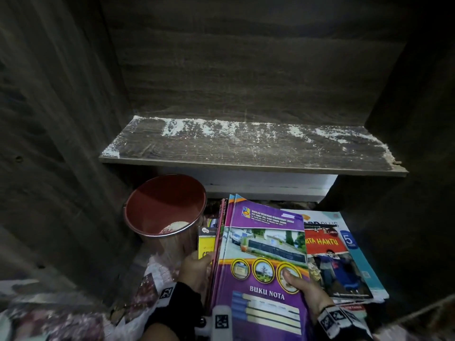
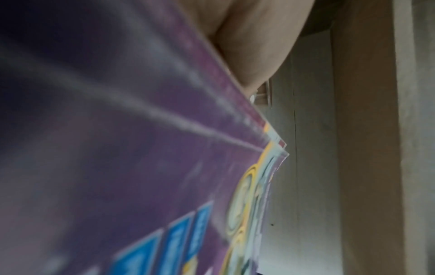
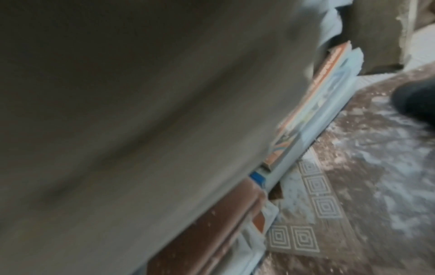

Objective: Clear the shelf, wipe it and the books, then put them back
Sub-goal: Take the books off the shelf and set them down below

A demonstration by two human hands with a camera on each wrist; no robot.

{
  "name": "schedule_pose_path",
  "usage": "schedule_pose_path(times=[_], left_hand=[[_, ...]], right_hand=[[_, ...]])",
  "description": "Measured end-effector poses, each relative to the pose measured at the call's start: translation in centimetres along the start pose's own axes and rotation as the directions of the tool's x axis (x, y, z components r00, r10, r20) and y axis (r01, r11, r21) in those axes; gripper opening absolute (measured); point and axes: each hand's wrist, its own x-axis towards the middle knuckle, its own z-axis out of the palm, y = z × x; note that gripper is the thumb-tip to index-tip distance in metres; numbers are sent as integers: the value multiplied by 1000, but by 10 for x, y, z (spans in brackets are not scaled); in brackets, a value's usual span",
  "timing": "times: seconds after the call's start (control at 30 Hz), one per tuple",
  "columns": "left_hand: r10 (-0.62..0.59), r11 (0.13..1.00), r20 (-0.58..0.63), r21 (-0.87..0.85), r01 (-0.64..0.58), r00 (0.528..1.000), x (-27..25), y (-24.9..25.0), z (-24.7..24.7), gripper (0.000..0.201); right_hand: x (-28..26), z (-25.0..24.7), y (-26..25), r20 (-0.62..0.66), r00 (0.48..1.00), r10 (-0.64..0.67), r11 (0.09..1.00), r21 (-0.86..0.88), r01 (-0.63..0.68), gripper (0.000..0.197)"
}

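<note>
The dark wooden shelf board [image 1: 246, 151] holds no books and is streaked with white dust along its back edge. Below it, both hands hold a tilted bundle of thin books whose top one is a purple "BUKU NOTA" book [image 1: 261, 257]. My left hand [image 1: 197, 268] grips the bundle's left edge. On the purple cover lies the thumb of my right hand [image 1: 301, 287], which grips the right edge. The left wrist view shows the purple cover [image 2: 141, 167] close up beside my left hand [image 2: 254, 46]. Another stack of books [image 1: 349, 257] [image 3: 317, 111], with a red cover on top, lies flat at the right.
A red bucket [image 1: 165, 207] stands at the left, below the shelf, with something pale in its bottom. Dark cabinet walls [image 1: 61, 119] close in on both sides. A patterned, dusty floor mat [image 3: 329, 195] lies beside the flat stack. Floral fabric [image 1: 61, 316] fills the lower left.
</note>
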Motion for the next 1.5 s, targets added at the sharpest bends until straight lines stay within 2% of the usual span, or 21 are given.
schedule_pose_path(times=[0.07,0.23,0.3,0.4,0.43,0.57,0.67,0.73,0.8,0.87,0.97,1.0,1.03,1.1,1.13,1.17,1.23,1.3,1.4,1.43,1.5], left_hand=[[94,994,-1,47,-94,996,-19,17,3,9],[189,975,22,114,-190,982,-36,35,3,9],[275,936,31,218,-275,961,-44,49,5,11],[372,871,44,329,-365,927,-53,76,1,12],[411,843,24,371,-390,911,-55,86,-3,11],[543,695,57,530,-486,838,-66,124,-17,7],[543,751,112,379,-541,832,-76,138,-7,7],[524,800,112,276,-533,844,-79,139,8,14],[503,832,99,216,-512,859,-82,131,25,12],[454,872,84,164,-461,887,-79,112,39,14],[316,900,79,289,-325,945,-59,70,41,19],[289,842,71,455,-289,955,-54,60,38,24],[263,715,77,654,-248,962,-49,52,32,32],[183,435,128,878,-197,975,-47,43,23,41],[114,394,162,898,-195,980,-49,41,20,42],[52,415,191,888,-195,980,-49,38,18,43],[56,459,218,861,-219,974,-50,36,14,33],[85,484,220,844,-233,972,-52,40,11,24],[135,509,253,812,-286,958,-52,61,8,25],[162,492,267,813,-313,950,-53,75,9,26],[232,425,324,815,-395,917,-55,109,9,31]], right_hand=[[1,-3,-1,-17,999,-28,999,-15,28,133],[17,-17,5,6,1000,-9,999,-32,9,134],[1,-8,-8,9,1000,3,996,-94,-2,118],[-14,-4,-20,56,998,-26,996,-89,31,77],[-15,-3,-23,34,999,-40,991,-128,44,78],[24,-3,-4,-46,989,-141,960,-251,125,115],[46,-5,11,-107,979,-174,936,-326,131,151],[58,-8,18,-110,978,-176,912,-391,120,152],[19,6,-2,-127,982,-138,890,-451,66,138],[31,-1,-3,-128,985,-114,897,-439,47,125],[13,1,-19,-115,993,-26,926,-377,-19,106],[18,-3,-19,-110,994,7,932,-359,-46,89],[0,2,-29,-102,995,9,928,-371,-46,78],[-28,14,-40,-78,995,59,918,-388,-85,84],[-29,14,-41,-55,996,75,919,-385,-91,88],[-32,17,-42,-42,996,73,915,-395,-83,86],[-38,23,-49,-36,998,58,868,-492,-68,78],[-48,30,-58,-31,999,7,789,-614,-25,70],[-65,42,-83,-13,990,-141,662,-744,84,27],[-66,46,-95,17,975,-222,638,-753,158,17],[-84,60,-129,69,885,-461,551,-760,346,16]])
